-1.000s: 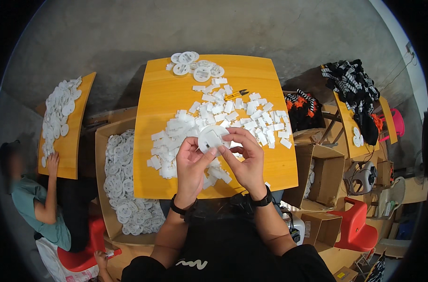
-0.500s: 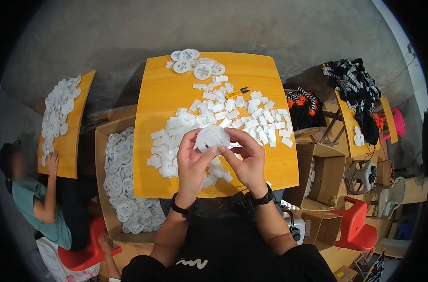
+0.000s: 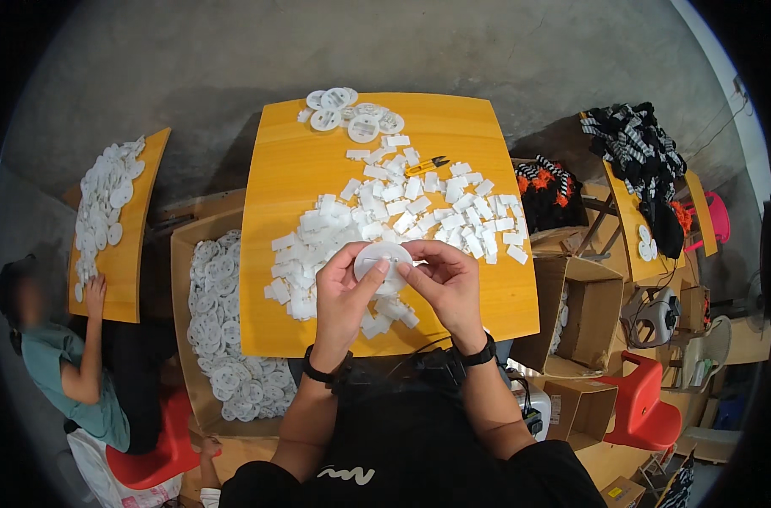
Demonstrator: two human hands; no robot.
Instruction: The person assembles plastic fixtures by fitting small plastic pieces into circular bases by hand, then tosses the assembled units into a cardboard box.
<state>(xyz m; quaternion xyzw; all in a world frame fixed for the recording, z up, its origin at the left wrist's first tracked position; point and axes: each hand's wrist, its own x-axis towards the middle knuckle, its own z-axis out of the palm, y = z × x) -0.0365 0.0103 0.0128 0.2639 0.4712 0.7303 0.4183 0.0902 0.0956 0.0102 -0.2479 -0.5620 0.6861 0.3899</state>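
Note:
A round white plastic disc (image 3: pixel 384 251) is held over the near half of the yellow table (image 3: pixel 453 127). My left hand (image 3: pixel 341 292) grips its left side, the thumb lying on the face. On the other side my right hand (image 3: pixel 449 292) holds the rim, its thumb pressed near the disc's middle. The thumbs cover part of the face, so its details are hidden. Small white rectangular plastic pieces (image 3: pixel 322 229) lie in a wide heap beneath and beyond my hands. Several similar discs (image 3: pixel 364 129) rest at the table's far left.
Yellow-handled thread snips (image 3: pixel 426 166) lie beyond the heap. A cardboard box (image 3: pixel 182 288) full of white discs stands left of the table. At another table, a co-worker (image 3: pixel 85 372) sits beside piled discs (image 3: pixel 106 199). On the right are an open carton (image 3: pixel 593 317) and a red chair (image 3: pixel 643 411).
Both hands have drawn slightly nearer to me with the disc, which now looks more tilted. My thumbs have moved up onto its face. Another person's hand at the lower left has shifted.

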